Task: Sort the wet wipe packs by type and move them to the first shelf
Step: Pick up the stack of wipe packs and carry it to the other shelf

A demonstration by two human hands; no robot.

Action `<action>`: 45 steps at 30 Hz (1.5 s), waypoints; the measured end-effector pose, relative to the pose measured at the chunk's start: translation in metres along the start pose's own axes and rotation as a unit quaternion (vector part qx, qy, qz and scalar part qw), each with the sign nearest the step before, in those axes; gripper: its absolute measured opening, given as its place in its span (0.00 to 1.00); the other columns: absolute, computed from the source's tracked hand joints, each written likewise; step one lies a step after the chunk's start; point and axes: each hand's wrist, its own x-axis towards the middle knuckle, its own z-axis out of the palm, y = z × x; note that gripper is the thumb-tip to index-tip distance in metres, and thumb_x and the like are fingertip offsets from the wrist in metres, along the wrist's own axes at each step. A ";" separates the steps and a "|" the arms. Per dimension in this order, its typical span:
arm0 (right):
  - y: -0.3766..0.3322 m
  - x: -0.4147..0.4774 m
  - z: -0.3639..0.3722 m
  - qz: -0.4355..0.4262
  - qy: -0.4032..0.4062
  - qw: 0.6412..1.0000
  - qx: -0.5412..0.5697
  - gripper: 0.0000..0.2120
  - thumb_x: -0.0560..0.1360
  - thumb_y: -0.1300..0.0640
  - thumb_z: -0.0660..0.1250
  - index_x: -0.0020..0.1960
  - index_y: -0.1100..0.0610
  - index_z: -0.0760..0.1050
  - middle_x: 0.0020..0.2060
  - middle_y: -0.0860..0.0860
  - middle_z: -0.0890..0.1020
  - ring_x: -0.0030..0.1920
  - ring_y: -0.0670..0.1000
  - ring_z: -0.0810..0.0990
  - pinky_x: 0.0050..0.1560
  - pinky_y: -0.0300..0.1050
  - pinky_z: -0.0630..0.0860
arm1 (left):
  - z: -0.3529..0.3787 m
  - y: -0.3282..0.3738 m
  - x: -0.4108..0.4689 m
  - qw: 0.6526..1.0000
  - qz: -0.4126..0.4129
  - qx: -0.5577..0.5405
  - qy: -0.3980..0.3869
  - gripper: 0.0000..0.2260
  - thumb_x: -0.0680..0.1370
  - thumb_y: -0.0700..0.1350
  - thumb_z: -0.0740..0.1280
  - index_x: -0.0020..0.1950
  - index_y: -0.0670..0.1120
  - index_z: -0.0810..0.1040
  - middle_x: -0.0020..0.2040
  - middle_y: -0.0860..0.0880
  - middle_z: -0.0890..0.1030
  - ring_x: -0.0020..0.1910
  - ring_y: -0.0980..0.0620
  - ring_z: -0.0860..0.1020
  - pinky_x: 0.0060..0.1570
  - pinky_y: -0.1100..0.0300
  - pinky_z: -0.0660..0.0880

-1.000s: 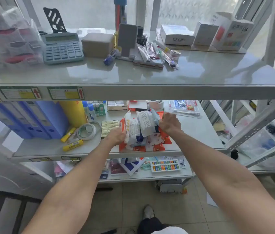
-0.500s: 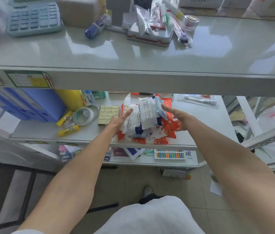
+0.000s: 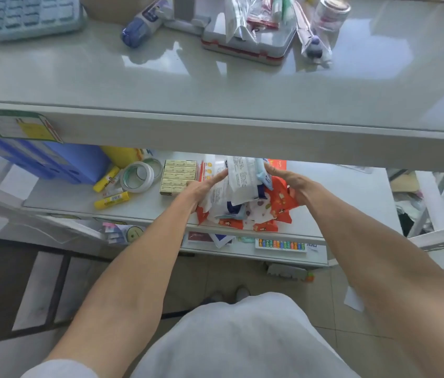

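While the fingers [image 3: 216, 178] of the left hand [image 3: 199, 190] and right hand [image 3: 287, 181] lie flat and spread against opposite sides of the pile of wet wipe packs [image 3: 242, 195], whether they grip it is unclear. This pile sits mid-frame on the second shelf [image 3: 351, 203], its far edge hidden by the top shelf [image 3: 215, 91]. A box [image 3: 178, 175] sits just left.

Bright daylight glare on the top shelf [image 3: 215, 85], edges perhaps slightly blurred.
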 end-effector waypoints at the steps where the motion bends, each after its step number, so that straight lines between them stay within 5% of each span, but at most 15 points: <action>1: 0.001 -0.002 0.002 0.001 0.001 1.000 0.001 0.67 0.39 0.27 0.82 0.70 0.59 0.71 0.61 0.62 0.83 0.55 0.66 0.85 0.59 0.67 0.81 | 0.000 0.000 0.000 1.000 -0.007 -0.004 -0.015 0.72 0.45 0.83 0.71 0.83 0.52 0.57 0.82 0.43 0.62 0.78 0.36 0.65 0.74 0.34 0.63; 8: 0.002 -0.026 0.019 -0.025 0.000 1.000 -0.010 0.33 0.65 0.31 0.74 0.53 0.59 0.76 0.47 0.58 0.85 0.46 0.59 0.85 0.51 0.58 0.82 | -0.004 0.009 -0.029 0.975 0.038 -0.113 -0.189 0.55 0.62 0.76 0.74 0.82 0.57 0.56 0.80 0.42 0.66 0.76 0.38 0.69 0.75 0.37 0.65; 10: 0.003 -0.026 0.019 -0.028 -0.006 1.000 -0.009 0.34 0.63 0.31 0.74 0.53 0.58 0.76 0.49 0.58 0.85 0.48 0.60 0.85 0.52 0.59 0.82 | -0.001 0.008 -0.030 0.967 0.048 -0.145 -0.206 0.46 0.67 0.73 0.72 0.79 0.56 0.60 0.76 0.43 0.71 0.74 0.39 0.71 0.73 0.39 0.68; 14: 0.009 -0.022 0.012 -0.041 -0.002 0.999 0.008 0.38 0.61 0.29 0.73 0.59 0.57 0.78 0.48 0.58 0.87 0.47 0.61 0.87 0.54 0.60 0.83 | 0.006 0.010 -0.027 0.962 0.072 -0.159 -0.208 0.52 0.63 0.73 0.75 0.81 0.56 0.60 0.75 0.42 0.74 0.70 0.39 0.77 0.70 0.37 0.72; 17: 0.018 -0.021 0.012 -0.043 0.002 0.999 0.032 0.31 0.69 0.31 0.71 0.56 0.57 0.79 0.42 0.56 0.88 0.41 0.58 0.87 0.46 0.56 0.84 | 0.010 0.010 -0.025 0.961 0.079 -0.144 -0.221 0.45 0.68 0.71 0.74 0.80 0.55 0.63 0.73 0.43 0.76 0.69 0.41 0.78 0.70 0.39 0.73; 21: 0.024 -0.020 0.009 -0.049 -0.010 0.998 0.032 0.27 0.73 0.32 0.69 0.55 0.55 0.77 0.43 0.56 0.87 0.41 0.57 0.87 0.46 0.55 0.82 | 0.012 0.000 -0.013 0.961 0.066 -0.137 -0.229 0.54 0.60 0.75 0.76 0.81 0.58 0.61 0.75 0.44 0.75 0.71 0.40 0.76 0.72 0.38 0.71; 25: 0.027 -0.024 0.008 -0.058 -0.017 0.997 0.043 0.27 0.73 0.32 0.69 0.55 0.55 0.77 0.41 0.55 0.87 0.37 0.55 0.87 0.45 0.53 0.84 | 0.014 0.000 -0.023 0.959 0.071 -0.152 -0.229 0.52 0.63 0.75 0.70 0.81 0.53 0.59 0.74 0.43 0.75 0.69 0.40 0.78 0.62 0.44 0.79; 31: 0.049 -0.036 -0.005 -0.079 -0.019 0.991 0.104 0.34 0.64 0.32 0.72 0.60 0.54 0.77 0.47 0.56 0.87 0.42 0.57 0.88 0.51 0.56 0.84 | 0.038 0.004 -0.018 0.965 0.086 -0.113 -0.222 0.54 0.59 0.76 0.75 0.80 0.56 0.63 0.74 0.46 0.77 0.71 0.40 0.76 0.71 0.35 0.70; 35: 0.086 -0.050 -0.034 -0.092 0.034 0.983 0.157 0.44 0.56 0.28 0.77 0.63 0.55 0.78 0.50 0.57 0.89 0.47 0.59 0.88 0.58 0.60 0.82 | 0.077 0.017 -0.018 0.965 0.090 -0.055 -0.240 0.49 0.61 0.75 0.76 0.77 0.57 0.67 0.71 0.47 0.79 0.69 0.40 0.78 0.69 0.33 0.72; 39: 0.134 -0.086 -0.064 -0.104 0.095 0.961 0.237 0.33 0.68 0.33 0.72 0.62 0.55 0.79 0.45 0.55 0.89 0.42 0.57 0.88 0.50 0.55 0.84 | 0.135 0.036 -0.042 0.945 0.127 -0.012 -0.301 0.49 0.59 0.72 0.79 0.75 0.53 0.70 0.67 0.46 0.82 0.65 0.39 0.81 0.66 0.33 0.74; 43: 0.196 -0.121 -0.094 -0.104 0.164 0.924 0.330 0.37 0.64 0.33 0.79 0.64 0.56 0.82 0.57 0.60 0.86 0.59 0.65 0.85 0.63 0.67 0.79 | 0.198 0.045 -0.072 0.913 0.148 0.061 -0.376 0.47 0.62 0.71 0.78 0.75 0.51 0.72 0.66 0.44 0.83 0.64 0.38 0.82 0.64 0.33 0.76; 45: 0.228 -0.142 -0.105 -0.110 0.196 0.899 0.377 0.35 0.66 0.35 0.79 0.64 0.57 0.82 0.58 0.61 0.86 0.59 0.65 0.85 0.63 0.67 0.79 | 0.232 0.046 -0.089 0.892 0.150 0.105 -0.413 0.44 0.65 0.70 0.77 0.75 0.51 0.72 0.67 0.43 0.82 0.64 0.37 0.81 0.64 0.31 0.75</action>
